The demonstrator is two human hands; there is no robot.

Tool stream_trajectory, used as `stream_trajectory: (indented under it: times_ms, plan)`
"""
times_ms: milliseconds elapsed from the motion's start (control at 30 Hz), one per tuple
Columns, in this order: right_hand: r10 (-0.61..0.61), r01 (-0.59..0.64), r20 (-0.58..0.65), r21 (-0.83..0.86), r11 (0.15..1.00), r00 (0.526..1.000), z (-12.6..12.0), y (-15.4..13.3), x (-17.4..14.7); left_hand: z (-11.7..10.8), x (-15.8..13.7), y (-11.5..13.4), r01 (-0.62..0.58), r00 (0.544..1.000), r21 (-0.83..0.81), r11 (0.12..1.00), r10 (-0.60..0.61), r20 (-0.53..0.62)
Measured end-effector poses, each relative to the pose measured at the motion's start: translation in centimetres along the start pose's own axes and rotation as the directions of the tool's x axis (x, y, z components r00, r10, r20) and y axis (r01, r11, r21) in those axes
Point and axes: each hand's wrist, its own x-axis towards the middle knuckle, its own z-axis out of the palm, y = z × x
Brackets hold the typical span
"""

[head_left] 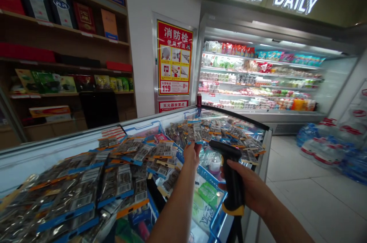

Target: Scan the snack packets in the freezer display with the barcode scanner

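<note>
"Right hand (252, 186) first: what does it have hold of?"

"A black handheld scanner (234, 182) with a yellow band at its base. The fingers wrap closed round the handle, with the thumb lying along the near side. A cable (237, 227) hangs from the bottom."

"And the left hand (191, 154)?"

"Stretched out ahead, thumb and fingers pinched together at the near edge of a small clear packet (195, 131). That packet is over the right-hand heap of packets (226, 128), toward the far side of the display case (236, 112)."

"Where does the scanner's head point?"

"Leftward, near the held packet but apart from it."

"What else lies on the case?"

"A bigger, overlapping heap of packets (83, 185) on the left, dark inside, edged in blue or orange, many with barcode labels showing. Between the heaps, lower down, a blue wire basket (219, 201) has a green-and-white package (207, 193) in it."

"And beyond?"

"A red fire-hydrant notice (173, 57) on the wall, lit chiller shelves (258, 69) under a DAILY sign (295, 1), and bottled water (319, 147) on the floor at right."
</note>
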Motion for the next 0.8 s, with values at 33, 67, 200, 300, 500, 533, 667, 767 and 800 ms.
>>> stream_trajectory:
  times_ms: [33, 67, 200, 300, 500, 533, 667, 767, 800]
  plan:
    - [-0.018, 0.018, -0.006, -0.016, 1.0, 1.0, 0.1, -0.1, -0.1, 0.0, 0.0, 0.0, -0.001, 1.0, -0.013, 1.0, 0.001, -0.015]
    - [-0.04, 0.039, -0.018, -0.031, 0.999, 0.999, 0.2, -0.1, -0.2, 0.1, -0.1, 0.0, -0.006, 1.0, -0.014, 1.0, 0.006, -0.026]
    - [-0.082, 0.076, -0.095, -0.073, 0.994, 0.992, 0.2, 0.4, -0.4, 0.1, -0.3, -0.3, -0.001, 0.999, 0.071, 0.998, 0.004, -0.047]
    - [-0.077, 0.068, -0.123, -0.073, 0.995, 0.989, 0.1, 0.5, -0.5, 0.1, -0.3, -0.5, -0.018, 0.997, 0.091, 0.996, 0.025, -0.075]
    - [-0.035, 0.027, -0.123, -0.071, 0.997, 0.992, 0.9, -0.1, -1.1, 0.2, -0.4, -0.3, -0.061, 0.993, 0.026, 0.998, 0.064, -0.102]
    - [-0.024, 0.016, -0.118, -0.066, 0.998, 0.993, 1.1, -0.2, -1.1, 0.2, -0.4, -0.2, -0.057, 0.994, 0.016, 0.998, 0.058, -0.096]
    - [-0.001, 0.0, -0.046, -0.014, 1.0, 0.999, 1.5, 0.0, -0.6, 0.3, -0.2, -0.3, -0.025, 0.996, -0.048, 0.999, 0.021, -0.085]
    - [0.017, -0.017, -0.034, 0.001, 1.0, 0.999, 1.5, 0.2, -0.3, 0.3, -0.1, -0.3, -0.015, 0.999, -0.076, 0.997, 0.012, -0.044]
    - [0.019, -0.019, -0.037, 0.0, 1.0, 0.999, 1.5, 0.2, -0.3, 0.3, -0.1, -0.3, -0.012, 1.0, -0.082, 0.997, 0.01, -0.028]
